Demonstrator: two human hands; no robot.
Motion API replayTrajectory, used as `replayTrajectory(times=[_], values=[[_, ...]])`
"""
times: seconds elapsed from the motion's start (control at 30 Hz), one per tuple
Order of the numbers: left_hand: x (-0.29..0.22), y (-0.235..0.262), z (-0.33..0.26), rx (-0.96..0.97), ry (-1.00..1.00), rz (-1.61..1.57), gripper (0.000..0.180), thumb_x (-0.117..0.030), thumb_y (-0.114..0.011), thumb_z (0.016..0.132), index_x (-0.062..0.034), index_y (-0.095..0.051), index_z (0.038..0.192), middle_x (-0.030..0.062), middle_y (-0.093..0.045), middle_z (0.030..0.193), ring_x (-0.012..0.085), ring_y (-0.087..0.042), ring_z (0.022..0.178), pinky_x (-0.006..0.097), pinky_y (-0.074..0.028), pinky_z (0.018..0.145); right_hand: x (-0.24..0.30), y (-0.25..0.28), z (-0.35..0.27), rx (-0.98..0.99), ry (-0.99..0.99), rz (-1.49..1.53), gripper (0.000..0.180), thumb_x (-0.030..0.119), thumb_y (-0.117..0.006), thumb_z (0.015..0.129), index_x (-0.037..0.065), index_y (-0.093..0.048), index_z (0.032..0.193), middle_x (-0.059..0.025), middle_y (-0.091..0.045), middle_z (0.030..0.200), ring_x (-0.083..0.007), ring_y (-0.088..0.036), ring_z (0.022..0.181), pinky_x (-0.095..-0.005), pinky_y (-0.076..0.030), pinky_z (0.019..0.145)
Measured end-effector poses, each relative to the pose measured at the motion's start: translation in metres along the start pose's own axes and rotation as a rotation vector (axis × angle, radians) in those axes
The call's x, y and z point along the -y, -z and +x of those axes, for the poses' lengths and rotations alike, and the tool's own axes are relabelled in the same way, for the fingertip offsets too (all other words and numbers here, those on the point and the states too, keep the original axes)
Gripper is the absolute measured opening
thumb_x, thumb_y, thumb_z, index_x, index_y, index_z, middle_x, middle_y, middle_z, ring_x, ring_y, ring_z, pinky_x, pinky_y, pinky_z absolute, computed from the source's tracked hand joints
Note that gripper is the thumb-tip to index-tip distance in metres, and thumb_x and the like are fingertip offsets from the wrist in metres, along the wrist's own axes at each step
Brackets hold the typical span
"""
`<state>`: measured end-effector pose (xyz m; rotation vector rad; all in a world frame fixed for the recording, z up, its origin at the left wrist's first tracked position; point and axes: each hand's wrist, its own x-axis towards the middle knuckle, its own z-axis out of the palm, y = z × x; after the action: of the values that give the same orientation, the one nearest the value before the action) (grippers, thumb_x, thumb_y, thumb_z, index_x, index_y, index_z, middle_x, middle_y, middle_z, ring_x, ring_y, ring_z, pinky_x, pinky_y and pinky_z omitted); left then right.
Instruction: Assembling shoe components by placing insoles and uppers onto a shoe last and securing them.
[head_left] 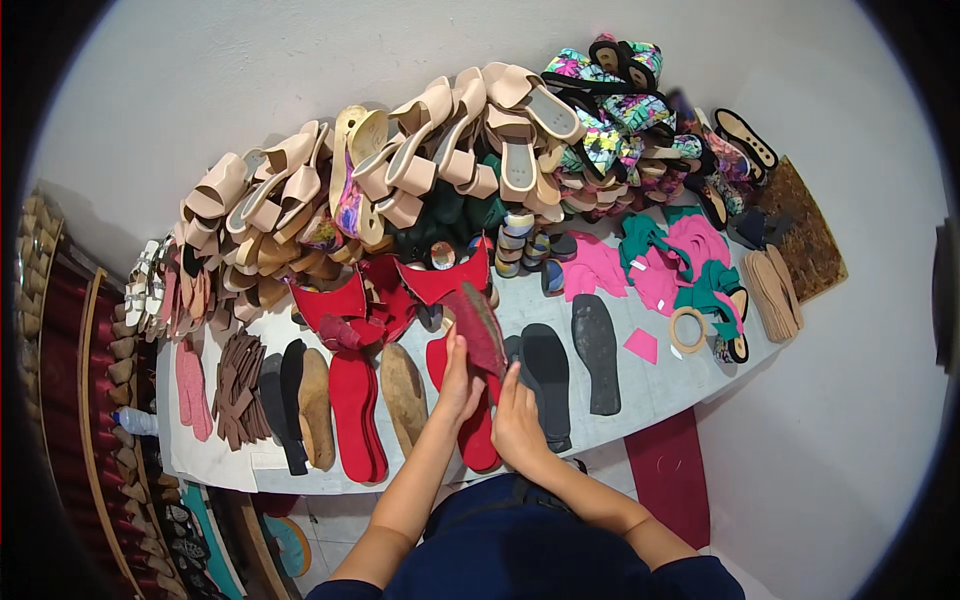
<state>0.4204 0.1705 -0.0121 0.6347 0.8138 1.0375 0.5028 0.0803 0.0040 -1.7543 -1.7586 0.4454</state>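
In front of me, over the table's near edge, both hands hold a dull red flat piece with grey-green streaks [478, 335]. My left hand [460, 385] is closed round its left side, with the thumb pointing up. At its lower right corner my right hand [518, 418] is closed, fingertips against the edge. Partly hidden below the hands lies a bright red sole [478, 445]. Left of it are a wooden shoe last [404, 395] and a pair of red soles [354, 415]. Red cut upper pieces [340, 305] lie behind, and black soles [547, 380] on the right.
Beige heeled sandals [410, 150] and patterned ones [610, 120] are heaped along the wall. Pink and green cloth pieces [660, 260], a tape roll [688, 330] and tan insoles [772, 295] lie right on the table [640, 390]. Brown strips [240, 390] lie left, near a shelf of lasts [125, 400].
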Motion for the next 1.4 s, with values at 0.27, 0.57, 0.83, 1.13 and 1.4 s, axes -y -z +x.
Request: replayTrajectory(times=[0.27, 0.57, 0.83, 1.13, 1.4], values=[[-0.001, -0.004, 0.004, 0.114, 0.169, -0.658, 0.084, -0.07, -0.039, 0.071, -0.0074, -0.034, 0.127, 0.0173, -0.045, 0.117, 0.0349, -0.046, 0.105, 0.044, -0.043, 0.085, -0.015, 0.04, 0.0, 0.098, 0.327, 0.055, 0.067, 0.029, -0.055, 0.079, -0.003, -0.023, 0.129, -0.0304, -0.038, 0.114, -0.0408, -0.042, 0.101, -0.0432, -0.036, 0.085], [0.008, -0.007, -0.016, 0.299, 0.237, -0.847, 0.083, -0.069, -0.038, 0.072, -0.0106, -0.029, 0.131, 0.0206, -0.037, 0.126, 0.0417, -0.042, 0.107, 0.048, -0.04, 0.087, -0.128, 0.005, 0.019, 0.094, -0.436, -0.096, 0.073, 0.024, -0.065, 0.07, -0.006, -0.027, 0.124, -0.027, -0.037, 0.116, -0.0391, -0.041, 0.103, -0.0414, -0.035, 0.088], [0.012, -0.003, -0.022, 0.335, 0.235, -0.885, 0.084, -0.069, -0.039, 0.071, -0.0113, -0.027, 0.131, 0.0205, -0.035, 0.127, 0.0422, -0.041, 0.108, 0.049, -0.041, 0.086, -0.154, 0.002, 0.024, 0.126, -0.47, 0.148, 0.06, 0.016, -0.067, 0.068, -0.002, -0.037, 0.117, -0.0187, -0.049, 0.098, -0.0344, -0.049, 0.095, -0.038, -0.04, 0.084], [0.019, 0.004, -0.019, 0.253, 0.246, -0.919, 0.083, -0.068, -0.043, 0.069, -0.0121, -0.032, 0.129, 0.0189, -0.039, 0.125, 0.0386, -0.043, 0.108, 0.047, -0.041, 0.087, -0.171, 0.03, 0.024, -0.193, -0.47, -0.335, 0.071, 0.024, -0.07, 0.064, -0.002, -0.036, 0.119, -0.0187, -0.042, 0.105, -0.0328, -0.04, 0.1, -0.0402, -0.033, 0.086], [0.015, -0.002, -0.012, 0.259, 0.269, -0.915, 0.083, -0.068, -0.043, 0.069, -0.0121, -0.032, 0.129, 0.0186, -0.04, 0.124, 0.0386, -0.043, 0.108, 0.047, -0.041, 0.086, -0.173, 0.042, 0.04, -0.055, -0.617, -0.237, 0.085, 0.024, -0.075, 0.057, -0.002, -0.029, 0.124, -0.0215, -0.039, 0.105, -0.0344, -0.038, 0.1, -0.0407, -0.032, 0.087]])
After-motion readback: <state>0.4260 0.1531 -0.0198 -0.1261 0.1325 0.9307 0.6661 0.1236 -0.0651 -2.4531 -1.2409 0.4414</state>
